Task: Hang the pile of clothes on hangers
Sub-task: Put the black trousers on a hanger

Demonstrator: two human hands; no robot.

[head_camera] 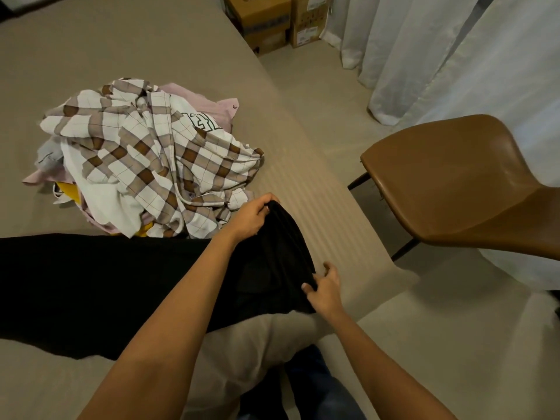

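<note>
Black garment (pixel 121 283) is spread flat across the near part of the bed (pixel 318 189), with its end held at both corners. The far corner is bunched in the left hand (pixel 253 218), fingers (pixel 259 204) curled round it, and the near one is pinched by the right hand (pixel 325 287). Just behind it the pile of clothes (pixel 145 156) is heaped on the bed, and further off a brown chair (pixel 454 183), cardboard boxes (pixel 263 22) and white curtains (pixel 454 56) can be seen.

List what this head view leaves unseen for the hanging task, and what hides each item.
Head view only:
Black garment: left end cut off by the frame edge.
Pile of clothes: lower pieces buried under the checked shirt.
Hangers: none in view.
Cardboard boxes: tops cropped, print blurred.
</note>
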